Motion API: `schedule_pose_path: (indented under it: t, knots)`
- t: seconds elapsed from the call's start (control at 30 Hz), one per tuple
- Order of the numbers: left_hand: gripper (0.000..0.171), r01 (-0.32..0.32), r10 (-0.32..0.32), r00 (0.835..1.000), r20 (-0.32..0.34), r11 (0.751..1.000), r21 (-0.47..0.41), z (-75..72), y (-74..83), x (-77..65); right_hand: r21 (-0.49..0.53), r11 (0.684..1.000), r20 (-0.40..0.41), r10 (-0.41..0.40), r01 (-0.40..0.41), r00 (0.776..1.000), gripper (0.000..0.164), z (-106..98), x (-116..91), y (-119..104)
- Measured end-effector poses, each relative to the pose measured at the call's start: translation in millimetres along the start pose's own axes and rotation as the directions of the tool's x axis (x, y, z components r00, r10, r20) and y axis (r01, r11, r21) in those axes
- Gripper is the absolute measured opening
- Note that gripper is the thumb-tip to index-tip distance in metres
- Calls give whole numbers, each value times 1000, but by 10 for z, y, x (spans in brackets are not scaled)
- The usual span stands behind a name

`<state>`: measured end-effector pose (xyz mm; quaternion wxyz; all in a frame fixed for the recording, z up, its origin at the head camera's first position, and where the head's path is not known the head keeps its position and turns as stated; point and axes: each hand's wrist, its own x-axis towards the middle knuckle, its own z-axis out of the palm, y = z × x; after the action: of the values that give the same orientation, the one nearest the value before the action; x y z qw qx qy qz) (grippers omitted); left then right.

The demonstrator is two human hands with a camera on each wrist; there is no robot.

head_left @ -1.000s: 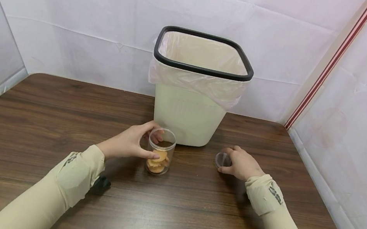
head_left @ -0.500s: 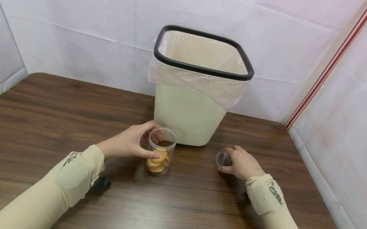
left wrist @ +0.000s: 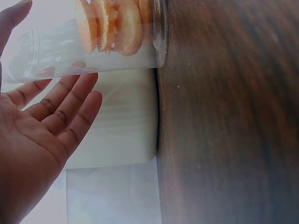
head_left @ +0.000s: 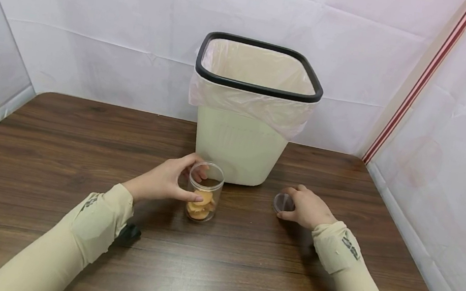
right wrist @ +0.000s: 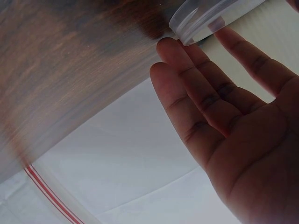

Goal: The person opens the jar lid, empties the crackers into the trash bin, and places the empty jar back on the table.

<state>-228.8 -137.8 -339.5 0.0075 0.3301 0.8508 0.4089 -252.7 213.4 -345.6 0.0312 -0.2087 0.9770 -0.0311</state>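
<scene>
- A person's left hand grips a clear, cylindrical plastic jar of round orange biscuits, fingers behind, thumb in front
- The jar stands upright on the brown wood-grain desk, before a black-rimmed, cream plastic bin
- The right hand pinches a clear, round plastic lid between fingers and thumb, right of the bin

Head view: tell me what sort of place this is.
Probably a makeshift booth set up for tabletop work: creased white sheeting stands along three sides of a wood-grain table, and a lined bin stands on that table.
</scene>
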Motion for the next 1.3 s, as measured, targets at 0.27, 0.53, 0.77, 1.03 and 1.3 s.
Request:
schedule_pose_path:
  t: [0.27,0.53,0.77,1.03,1.3]
  knots:
    - [61,-1,1,1000,-1,1000,9,-2,-10,6,1,1000,-3,-1,1,1000,62,14,10,10]
    - [60,1,-1,1000,0,1000,12,-3,-15,8,3,1000,-8,-1,1,1000,62,21,13,15]
    - [60,1,-1,1000,0,1000,14,-4,-15,11,10,1000,-5,2,-2,1000,62,21,11,13]
    - [59,-8,8,1000,-2,1000,15,-2,-25,10,8,1000,-1,3,-3,1000,62,7,3,-4]
    - [61,-5,5,1000,-4,1000,22,-5,-21,10,17,1000,-6,15,-15,1000,63,12,-6,-3]
